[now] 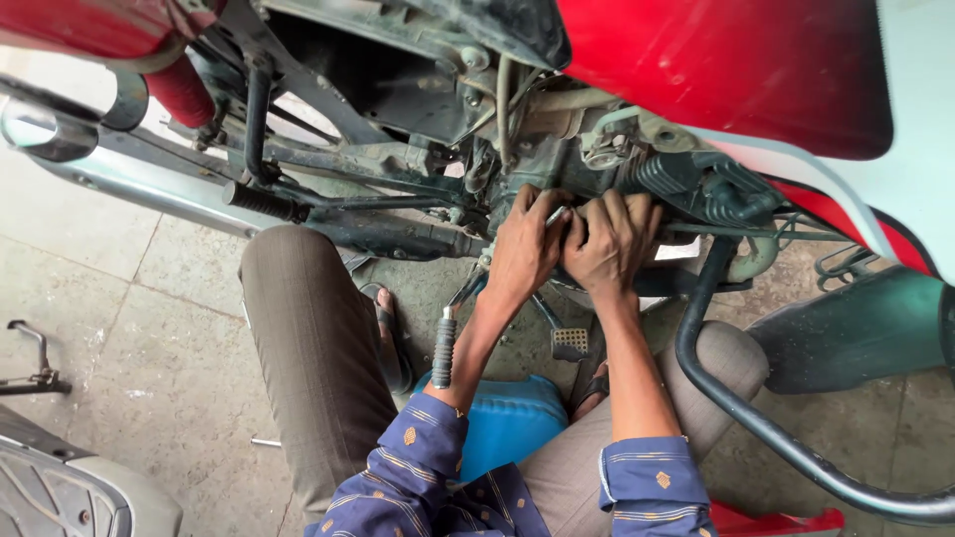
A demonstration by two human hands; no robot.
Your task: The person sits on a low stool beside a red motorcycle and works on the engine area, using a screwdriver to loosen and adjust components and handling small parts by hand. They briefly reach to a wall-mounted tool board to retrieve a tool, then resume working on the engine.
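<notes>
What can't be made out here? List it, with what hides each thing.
Head view:
- The part under the left hand and right hand: covered by both hands.
- The silver tool between them: only its tip shows, so its kind is unclear.
- Each hand's grip: fingers curl out of sight against the engine.
- The exhaust pipe: cut off at the left edge.

Glossy red tank (pixel 736 70); grimy matt metal engine (pixel 557 149); shiny chrome exhaust (pixel 119 169); ribbed rubber footpeg (pixel 444 352); smooth blue plastic can (pixel 512 418); rough stone floor (pixel 129 328).
</notes>
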